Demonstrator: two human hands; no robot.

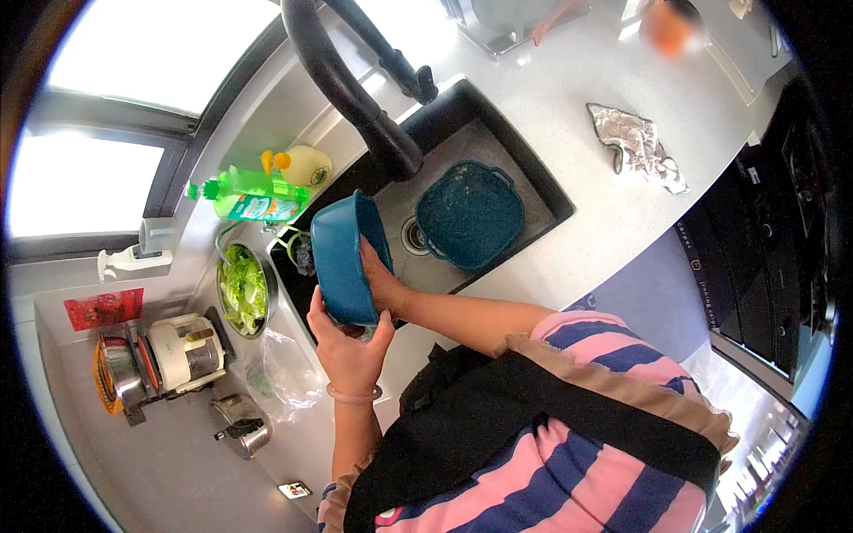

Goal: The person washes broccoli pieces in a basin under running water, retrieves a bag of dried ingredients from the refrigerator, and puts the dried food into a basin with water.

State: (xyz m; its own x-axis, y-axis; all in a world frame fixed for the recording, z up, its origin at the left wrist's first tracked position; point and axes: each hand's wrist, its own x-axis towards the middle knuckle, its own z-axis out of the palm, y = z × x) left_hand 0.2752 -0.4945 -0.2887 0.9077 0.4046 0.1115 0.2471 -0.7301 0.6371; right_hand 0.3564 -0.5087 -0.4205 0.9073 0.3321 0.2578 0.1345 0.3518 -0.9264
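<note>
My left hand (351, 351), with a bracelet at the wrist, grips the lower end of a deep blue basin (340, 258). The basin is tipped on its side over the left part of the sink, its opening facing right. My right hand (382, 282) reaches into that opening, its fingers partly hidden against the inner wall; whether it holds anything else I cannot make out. A blue drain basket (471, 215) with small bits on it lies in the black sink (553, 191) beside the drain. Above the basin curves a black faucet (355, 98).
Left of the sink stand a green detergent bottle (259, 194), a yellow pump bottle (306, 166) and a steel bowl (272, 298) of leafy greens (242, 289). A clear plastic bag (289, 373) lies nearby. A crumpled foil-like cloth (635, 147) rests on the right counter.
</note>
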